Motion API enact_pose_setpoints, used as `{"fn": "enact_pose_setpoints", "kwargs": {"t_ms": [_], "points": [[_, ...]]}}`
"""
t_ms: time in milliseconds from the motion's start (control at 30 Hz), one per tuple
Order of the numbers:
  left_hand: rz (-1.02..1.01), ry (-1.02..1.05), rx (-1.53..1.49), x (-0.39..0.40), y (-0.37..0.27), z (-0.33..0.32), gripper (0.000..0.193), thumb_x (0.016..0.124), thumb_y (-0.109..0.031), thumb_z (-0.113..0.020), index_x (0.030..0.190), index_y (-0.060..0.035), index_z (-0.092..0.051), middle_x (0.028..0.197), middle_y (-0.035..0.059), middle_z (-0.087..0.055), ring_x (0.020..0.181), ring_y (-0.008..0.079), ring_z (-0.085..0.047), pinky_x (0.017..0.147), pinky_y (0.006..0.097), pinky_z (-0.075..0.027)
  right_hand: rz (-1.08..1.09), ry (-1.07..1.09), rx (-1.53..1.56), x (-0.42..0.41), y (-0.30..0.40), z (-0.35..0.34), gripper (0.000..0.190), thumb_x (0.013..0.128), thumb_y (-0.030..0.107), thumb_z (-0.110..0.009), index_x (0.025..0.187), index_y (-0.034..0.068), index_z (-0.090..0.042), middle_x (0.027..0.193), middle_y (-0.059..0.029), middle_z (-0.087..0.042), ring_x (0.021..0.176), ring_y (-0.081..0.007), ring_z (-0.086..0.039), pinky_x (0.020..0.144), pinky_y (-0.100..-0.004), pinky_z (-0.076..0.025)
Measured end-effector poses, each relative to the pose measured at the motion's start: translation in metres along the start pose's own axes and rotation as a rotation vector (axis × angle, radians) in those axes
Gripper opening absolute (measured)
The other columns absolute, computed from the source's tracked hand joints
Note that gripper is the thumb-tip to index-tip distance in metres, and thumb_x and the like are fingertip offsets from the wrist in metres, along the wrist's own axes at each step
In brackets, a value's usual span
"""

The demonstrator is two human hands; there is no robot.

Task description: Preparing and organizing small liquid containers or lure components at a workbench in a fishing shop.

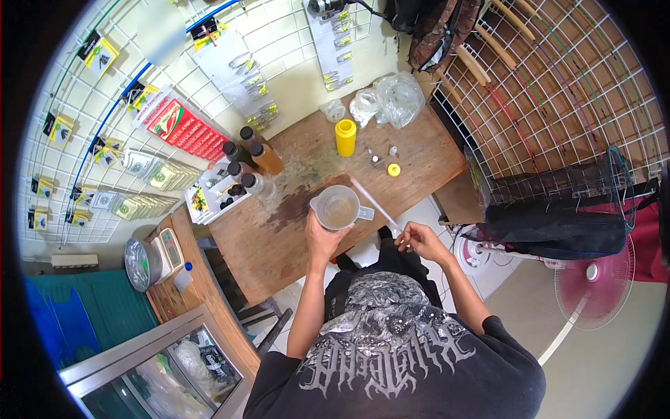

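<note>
My left hand (323, 236) grips a translucent plastic measuring jug (336, 197) from its near left side. Cloudy, pale brown liquid lies in the bottom of the jug, and its handle points right. Between the fingers of my right hand (422, 240) is one end of a thin white stick (376, 203). The stick slants up and left, its far end just past the jug's rim; whether they touch I cannot tell. An open yellow plastic bottle (345, 139) stands farther back on the wooden table (261, 256). Its likely yellow cap (393, 169) lies to the right.
Several dark-capped bottles (267, 158) stand at the table's left, beside a white organizer box (214, 195). Two tiny containers (375, 158) sit near the yellow cap. Crumpled plastic bags (400, 99) lie at the back. Left is a kitchen scale (170, 249); right, a pink fan (591, 280).
</note>
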State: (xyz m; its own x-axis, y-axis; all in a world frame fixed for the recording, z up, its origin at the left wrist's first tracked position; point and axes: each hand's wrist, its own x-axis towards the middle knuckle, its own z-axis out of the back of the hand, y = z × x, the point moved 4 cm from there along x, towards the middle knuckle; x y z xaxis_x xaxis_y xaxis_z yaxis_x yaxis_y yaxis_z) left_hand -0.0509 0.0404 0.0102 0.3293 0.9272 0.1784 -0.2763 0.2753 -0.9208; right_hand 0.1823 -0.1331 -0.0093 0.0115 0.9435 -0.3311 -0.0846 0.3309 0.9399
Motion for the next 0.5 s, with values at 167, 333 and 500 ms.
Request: {"fn": "enact_pose_setpoints", "kwargs": {"t_ms": [167, 333, 500], "points": [[0.036, 0.012, -0.016, 0.003, 0.004, -0.008, 0.079, 0.061, -0.019, -0.095, 0.128, -0.0042, -0.056, 0.119, 0.0159, -0.066, 0.111, 0.0347, -0.065, 0.094, 0.0435, -0.052, -0.047, -0.439, 0.253, 0.02, -0.02, 0.051, 0.018, 0.098, -0.005, -0.053, 0.112, 0.004, -0.045, 0.105, -0.0126, -0.073, 0.084, -0.0195, -0.073, 0.068, -0.0311, -0.059], [0.075, 0.019, 0.005, 0.013, 0.0, -0.02, 0.079, 0.061, -0.018, -0.094, 0.128, -0.0038, -0.055, 0.119, 0.0161, -0.066, 0.111, 0.034, -0.066, 0.094, 0.0429, -0.052, -0.039, -0.561, 0.129, 0.08, -0.053, 0.124, 0.023, 0.094, -0.003, -0.059, 0.117, -0.001, -0.056, 0.097, -0.0121, -0.073, 0.079, -0.0181, -0.073, 0.061, -0.0292, -0.06], [0.173, -0.04, 0.035, 0.021, -0.004, -0.042, 0.082, 0.06, -0.018, -0.095, 0.13, -0.0032, -0.054, 0.12, 0.0163, -0.067, 0.112, 0.0325, -0.066, 0.095, 0.042, -0.052, 0.005, -0.676, 0.048, 0.155, -0.07, 0.183, 0.023, 0.091, 0.001, -0.066, 0.114, -0.002, -0.061, 0.09, -0.0084, -0.07, 0.075, -0.0159, -0.071, 0.056, -0.0304, -0.06]]}}
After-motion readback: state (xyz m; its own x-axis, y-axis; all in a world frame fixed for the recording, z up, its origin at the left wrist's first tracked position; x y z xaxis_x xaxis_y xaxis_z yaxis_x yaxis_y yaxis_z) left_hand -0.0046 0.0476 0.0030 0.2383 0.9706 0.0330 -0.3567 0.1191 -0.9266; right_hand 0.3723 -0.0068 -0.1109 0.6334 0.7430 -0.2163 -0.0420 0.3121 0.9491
